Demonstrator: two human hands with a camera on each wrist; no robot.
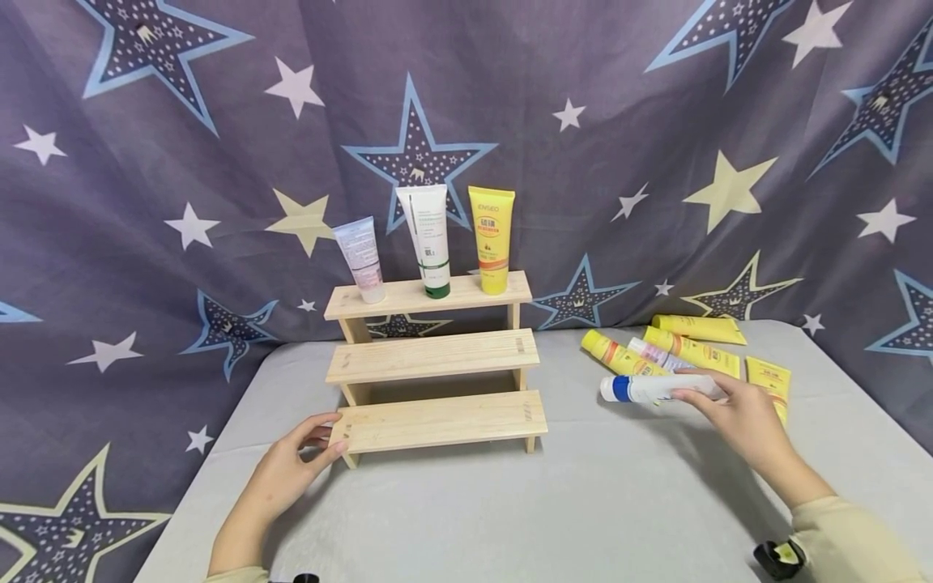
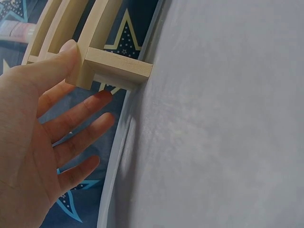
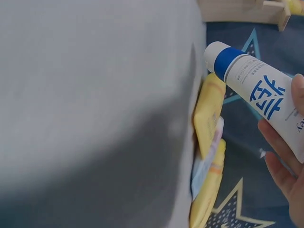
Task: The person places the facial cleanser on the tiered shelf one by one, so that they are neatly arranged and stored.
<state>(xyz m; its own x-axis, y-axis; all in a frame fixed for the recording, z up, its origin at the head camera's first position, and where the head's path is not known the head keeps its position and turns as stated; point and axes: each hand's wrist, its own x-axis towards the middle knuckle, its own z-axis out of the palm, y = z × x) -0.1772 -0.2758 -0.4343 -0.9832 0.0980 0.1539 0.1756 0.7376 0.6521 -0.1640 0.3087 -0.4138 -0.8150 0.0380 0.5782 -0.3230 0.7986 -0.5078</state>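
A sleeve (image 1: 856,538) leads to the right hand (image 1: 747,417), which grips a white tube (image 1: 649,389) crosswise, right of the wooden shelf (image 1: 437,423), cap (image 1: 608,389) toward it; the left hand (image 1: 280,470) holds the shelf's left end

Person, left hand (image 1: 287,474) and right hand (image 1: 743,414) bare. Right sleeve (image 1: 856,541) pale beige, long, plain on the visible part, smooth cuff (image 1: 807,513). Left sleeve (image 1: 237,576) same pale beige, just a sliver at bottom edge. Small black device (image 1: 771,560) by the right cuff, dark casing, yellow-green patch (image 1: 788,554). Black rounded piece (image 1: 306,578) near left sleeve, mostly cropped, markings too small to read.
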